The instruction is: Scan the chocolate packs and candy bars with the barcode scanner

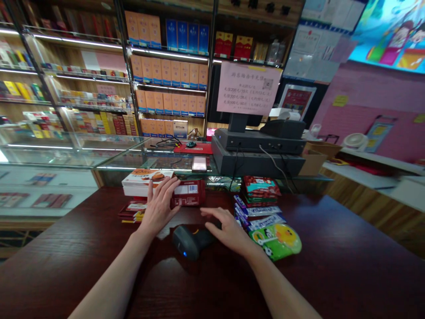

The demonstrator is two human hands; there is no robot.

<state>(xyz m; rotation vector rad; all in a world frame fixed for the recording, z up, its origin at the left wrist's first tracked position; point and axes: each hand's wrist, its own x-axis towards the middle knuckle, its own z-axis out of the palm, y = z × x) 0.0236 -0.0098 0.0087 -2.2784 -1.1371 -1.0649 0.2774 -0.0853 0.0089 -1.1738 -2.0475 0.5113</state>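
Observation:
My left hand point(160, 204) lies with its fingers stretched out over a white snack box point(137, 179) and the edge of a dark red package point(192, 193) that shows a barcode. Whether it presses on either one I cannot tell. Flatter red and yellow packets point(128, 212) sit under the white box. A black barcode scanner point(187, 243) with a small blue light rests on the dark wooden table. Above its handle end is my right hand point(227, 227), fingers extended and thumb apart. Right of that hand are a green pouch with a yellow duck point(277, 241) and blue-and-white packets point(265, 212).
A stack of red and green snack bags point(261, 190) stands at the table's back right. Behind it, a glass counter point(152, 161) carries a dark cash register point(259, 153) with cables hanging down. A computer mouse point(191, 144) lies on a red mat. Stocked shelves line the wall.

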